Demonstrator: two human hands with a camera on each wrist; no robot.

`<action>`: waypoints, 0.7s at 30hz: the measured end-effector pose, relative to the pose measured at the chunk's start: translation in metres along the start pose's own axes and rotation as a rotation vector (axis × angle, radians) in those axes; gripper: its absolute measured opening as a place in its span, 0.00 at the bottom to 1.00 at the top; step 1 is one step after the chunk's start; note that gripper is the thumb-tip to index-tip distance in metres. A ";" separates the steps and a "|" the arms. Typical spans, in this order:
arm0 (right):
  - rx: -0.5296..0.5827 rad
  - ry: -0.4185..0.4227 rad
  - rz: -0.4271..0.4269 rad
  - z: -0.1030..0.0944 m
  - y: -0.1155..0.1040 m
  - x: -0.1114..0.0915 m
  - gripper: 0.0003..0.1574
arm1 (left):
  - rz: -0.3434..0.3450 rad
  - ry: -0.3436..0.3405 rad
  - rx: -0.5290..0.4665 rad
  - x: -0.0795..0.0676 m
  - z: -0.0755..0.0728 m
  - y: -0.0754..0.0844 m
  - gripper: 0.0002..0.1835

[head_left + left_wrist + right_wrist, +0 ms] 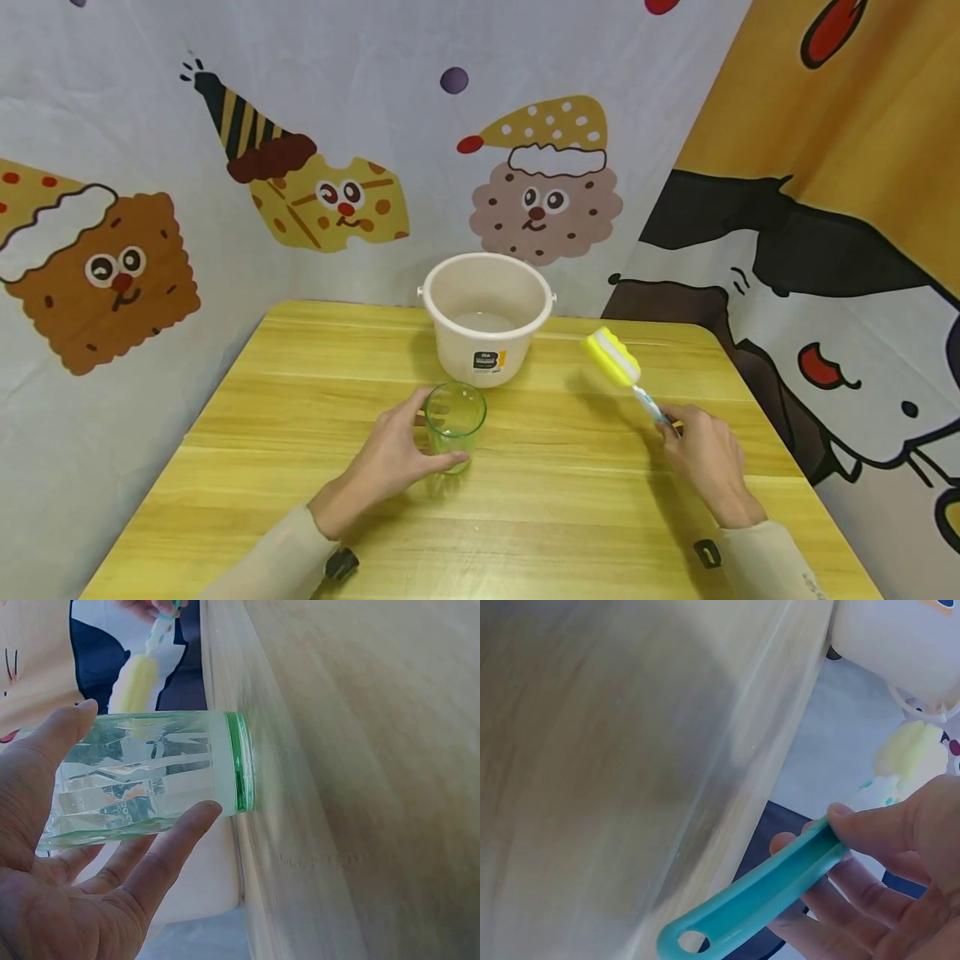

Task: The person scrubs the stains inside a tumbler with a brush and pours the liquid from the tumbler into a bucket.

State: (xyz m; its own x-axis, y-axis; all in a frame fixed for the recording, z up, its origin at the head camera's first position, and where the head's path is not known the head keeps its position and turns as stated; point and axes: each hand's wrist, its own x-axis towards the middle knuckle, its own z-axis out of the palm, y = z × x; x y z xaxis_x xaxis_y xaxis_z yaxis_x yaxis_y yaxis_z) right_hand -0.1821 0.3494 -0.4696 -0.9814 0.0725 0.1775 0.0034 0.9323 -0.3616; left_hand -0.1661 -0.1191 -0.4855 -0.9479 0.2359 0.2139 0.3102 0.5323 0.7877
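A clear green drinking glass point(455, 417) stands upright on the wooden table. My left hand point(390, 454) holds it from the left side, thumb at the near side and fingers reaching round the far side. In the left wrist view the ridged glass point(150, 776) appears sideways, its base at the tabletop. My right hand point(705, 458) pinches a sponge bottle brush by its handle, raised over the right part of the table. The yellow and white sponge head point(613, 357) points up and left. In the right wrist view the teal handle point(765, 889) with its end hole extends past the fingers.
A cream bucket point(483, 346) with a label stands just behind the glass, near the table's back edge. The wooden table point(300, 367) meets a cartoon-printed cloth point(360, 83) at the back; more cloth hangs at the sides.
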 end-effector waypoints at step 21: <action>-0.006 0.300 -0.273 0.000 -0.025 -0.001 0.18 | 0.010 -0.001 0.009 -0.001 -0.001 0.001 0.54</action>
State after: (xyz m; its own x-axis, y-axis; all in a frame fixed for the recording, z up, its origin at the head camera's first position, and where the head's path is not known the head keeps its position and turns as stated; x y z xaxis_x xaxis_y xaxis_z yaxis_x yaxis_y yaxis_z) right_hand -0.1810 0.3264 -0.4606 -0.8470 -0.0792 0.5257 -0.2478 0.9337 -0.2586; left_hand -0.1647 -0.1193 -0.4846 -0.9448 0.2418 0.2211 0.3201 0.5372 0.7803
